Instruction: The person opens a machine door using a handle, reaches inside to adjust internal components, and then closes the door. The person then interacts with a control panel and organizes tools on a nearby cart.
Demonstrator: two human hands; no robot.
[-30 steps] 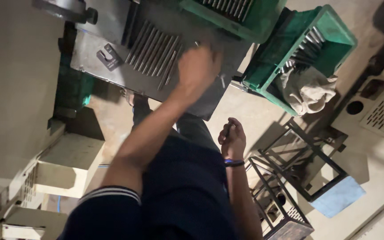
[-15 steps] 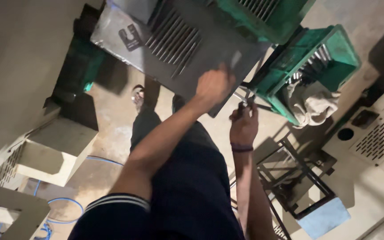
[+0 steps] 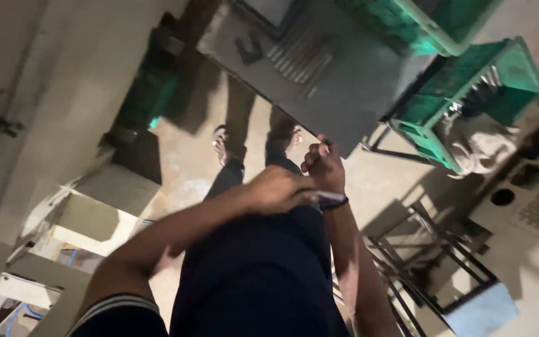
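We see a green crate (image 3: 463, 103) at the far right with a pale cloth bundle (image 3: 478, 146) in it. The grey metal panel (image 3: 319, 81) with slots lies far, in the middle. Our left hand (image 3: 279, 190), curled narrow, meets the wrist of our right hand (image 3: 324, 165), which is closed; we cannot tell what it holds. Half a second ago the left hand was on the panel's edge; now both hands are off it.
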